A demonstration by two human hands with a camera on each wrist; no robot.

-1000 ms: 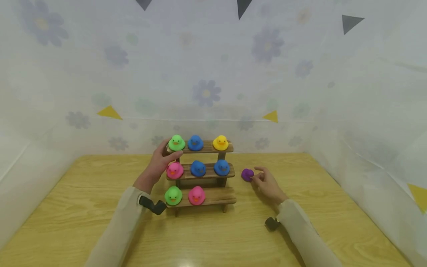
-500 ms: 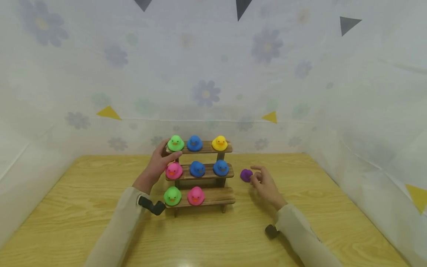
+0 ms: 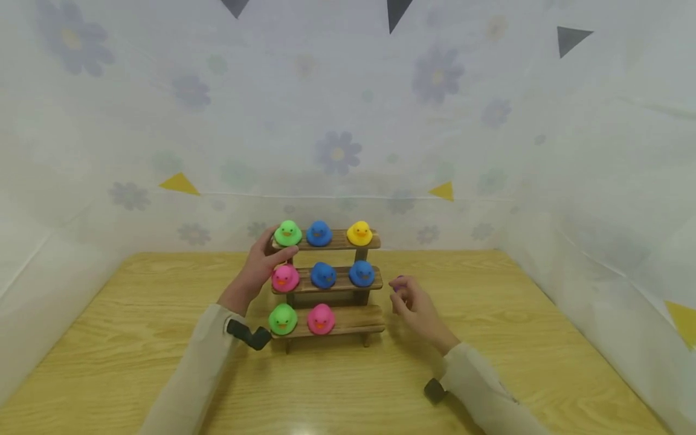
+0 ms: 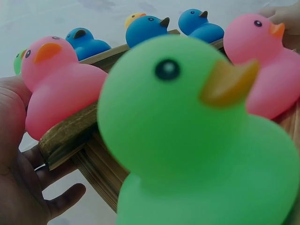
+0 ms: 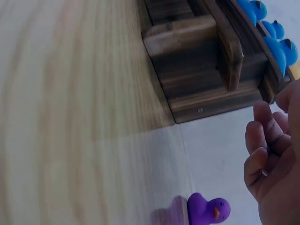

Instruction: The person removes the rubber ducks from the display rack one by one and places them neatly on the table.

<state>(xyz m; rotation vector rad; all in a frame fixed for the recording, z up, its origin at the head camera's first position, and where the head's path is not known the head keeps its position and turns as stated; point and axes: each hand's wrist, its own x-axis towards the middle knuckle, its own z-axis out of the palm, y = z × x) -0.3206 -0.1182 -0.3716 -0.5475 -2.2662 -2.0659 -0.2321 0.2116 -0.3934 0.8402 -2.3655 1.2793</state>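
A three-tier wooden display stand [image 3: 357, 320] holds several rubber ducks. My left hand [image 3: 260, 266] grips the stand's upper left side, thumb in front and fingers behind. Close to that hand are a green duck [image 3: 287, 234] on the top tier and a pink duck [image 3: 285, 278] on the middle one. My right hand [image 3: 420, 314], fingers loosely bent, hovers just right of the stand. A purple duck [image 5: 205, 209] stands on the table apart from the right fingers in the right wrist view; in the head view the hand covers most of it.
Blue ducks [image 3: 323, 275] and a yellow duck [image 3: 359, 234] sit on the upper tiers. On the bottom tier are a green duck [image 3: 283, 319] and a pink duck [image 3: 321, 319]. White patterned cloth [image 3: 337, 109] surrounds the wooden table [image 3: 326, 393] at back and sides.
My right hand has shifted left from beside the purple duck toward the stand and now hides most of that duck in the head view. The left hand stays on the stand.
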